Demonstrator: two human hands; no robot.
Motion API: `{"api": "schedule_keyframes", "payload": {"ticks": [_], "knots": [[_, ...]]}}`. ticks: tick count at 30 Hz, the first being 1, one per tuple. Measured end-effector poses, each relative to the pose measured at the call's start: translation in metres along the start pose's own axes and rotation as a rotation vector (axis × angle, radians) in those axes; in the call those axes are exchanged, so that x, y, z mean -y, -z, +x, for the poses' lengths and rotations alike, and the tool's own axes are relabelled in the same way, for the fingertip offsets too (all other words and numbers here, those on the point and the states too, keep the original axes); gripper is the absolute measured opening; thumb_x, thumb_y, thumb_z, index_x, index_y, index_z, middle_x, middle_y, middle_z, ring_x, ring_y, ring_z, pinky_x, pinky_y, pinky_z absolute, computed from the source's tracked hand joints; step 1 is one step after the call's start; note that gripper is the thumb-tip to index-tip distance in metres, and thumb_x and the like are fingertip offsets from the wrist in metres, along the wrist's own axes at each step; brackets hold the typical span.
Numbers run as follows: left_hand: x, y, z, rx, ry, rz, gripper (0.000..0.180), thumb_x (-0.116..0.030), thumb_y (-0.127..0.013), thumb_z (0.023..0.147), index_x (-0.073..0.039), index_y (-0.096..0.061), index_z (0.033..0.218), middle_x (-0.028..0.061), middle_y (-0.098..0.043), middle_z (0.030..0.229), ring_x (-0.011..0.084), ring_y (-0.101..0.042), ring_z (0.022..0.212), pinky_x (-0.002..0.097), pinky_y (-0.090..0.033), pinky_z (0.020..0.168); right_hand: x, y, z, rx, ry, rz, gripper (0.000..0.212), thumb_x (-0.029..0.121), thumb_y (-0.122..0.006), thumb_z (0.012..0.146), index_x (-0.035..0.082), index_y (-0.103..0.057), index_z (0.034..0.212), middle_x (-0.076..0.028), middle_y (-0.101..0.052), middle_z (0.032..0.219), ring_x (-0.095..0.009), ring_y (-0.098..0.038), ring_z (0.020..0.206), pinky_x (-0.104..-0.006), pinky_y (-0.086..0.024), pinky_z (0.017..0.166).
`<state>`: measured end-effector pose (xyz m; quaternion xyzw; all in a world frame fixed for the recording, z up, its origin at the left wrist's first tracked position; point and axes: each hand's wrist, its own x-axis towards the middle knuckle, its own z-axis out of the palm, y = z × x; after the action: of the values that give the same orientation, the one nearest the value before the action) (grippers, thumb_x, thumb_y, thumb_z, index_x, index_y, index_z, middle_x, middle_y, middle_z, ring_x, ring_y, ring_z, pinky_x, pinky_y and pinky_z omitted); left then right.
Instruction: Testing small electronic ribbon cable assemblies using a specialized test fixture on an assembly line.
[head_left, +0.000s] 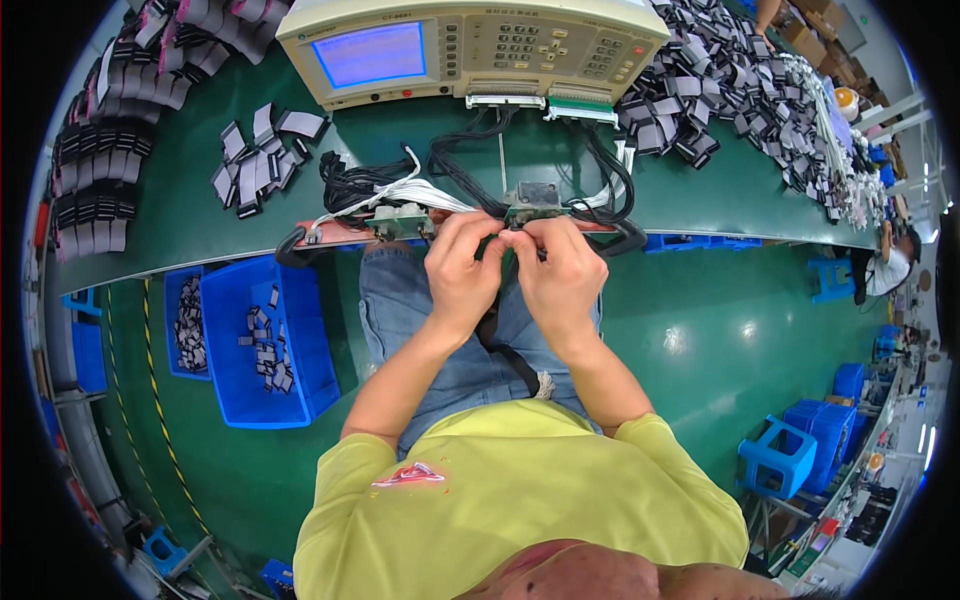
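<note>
My left hand (pixel 465 270) and my right hand (pixel 560 275) meet at the bench's front edge, fingertips pinched close together. Whatever they grip is hidden by the fingers. Just beyond the fingertips stands a small test fixture (pixel 535 196) with a grey top and a green board. A second fixture (pixel 398 221) with pale connectors sits to the left of my left hand. Black cables (pixel 460 150) and white wires (pixel 428 190) run from the fixtures toward a beige cable tester (pixel 475 50) with a lit blue screen.
Short grey ribbon cables (pixel 262 165) lie left of the tester, with stacked bundles (pixel 95 190) farther left. A large heap (pixel 690 90) covers the right side. Blue bins (pixel 318 340) holding ribbon cables stand below left. A blue stool (pixel 778 455) is at right; another person (pixel 890 265) sits far right.
</note>
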<state>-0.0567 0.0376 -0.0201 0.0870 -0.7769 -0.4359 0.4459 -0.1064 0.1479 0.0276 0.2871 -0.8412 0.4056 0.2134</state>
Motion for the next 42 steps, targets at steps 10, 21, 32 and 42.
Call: {"api": "schedule_keyframes", "payload": {"ticks": [10,21,32,42], "knots": [[-0.025,0.060,0.024,0.189,-0.098,-0.046,0.019,-0.006,-0.082,0.084,-0.003,-0.073,0.101,0.0133,-0.072,0.097,0.0324,-0.072,0.091,0.0406,-0.059,0.080,-0.012,0.025,0.002,0.106,0.231,0.125,0.028,0.019,-0.088,0.084,0.004,-0.069,0.098,-0.011,-0.070,0.093,-0.026,-0.064,0.059,-0.0363,-0.052,0.054],[0.139,0.223,0.139,0.138,0.159,0.884,0.050,-0.044,-0.082,0.087,0.001,-0.071,0.105,0.0244,-0.071,0.099,0.0440,-0.068,0.095,0.0516,-0.054,0.083,-0.036,0.047,-0.052,-0.010,0.242,0.244,0.015,0.007,-0.083,0.084,0.007,-0.070,0.093,-0.010,-0.072,0.100,-0.026,-0.072,0.077,-0.0358,-0.059,0.060],[0.161,0.225,0.189,0.110,0.191,-0.198,0.019,-0.020,-0.064,0.108,-0.008,-0.060,0.094,-0.0035,-0.060,0.086,0.0055,-0.057,0.077,0.0234,-0.047,0.073,-0.023,0.066,-0.050,-0.033,0.252,0.226,0.011,0.007,-0.080,0.088,0.006,-0.070,0.094,-0.006,-0.070,0.097,-0.024,-0.071,0.071,-0.0339,-0.058,0.061],[0.201,0.207,0.177,0.057,0.141,0.024,0.024,-0.022,-0.068,0.106,-0.004,-0.063,0.092,0.0017,-0.064,0.083,0.0110,-0.062,0.078,0.0267,-0.049,0.074,-0.037,0.069,-0.036,-0.033,0.106,0.266,0.011,0.000,-0.077,0.086,0.005,-0.069,0.091,-0.010,-0.070,0.093,-0.026,-0.066,0.065,-0.0359,-0.054,0.054]]}}
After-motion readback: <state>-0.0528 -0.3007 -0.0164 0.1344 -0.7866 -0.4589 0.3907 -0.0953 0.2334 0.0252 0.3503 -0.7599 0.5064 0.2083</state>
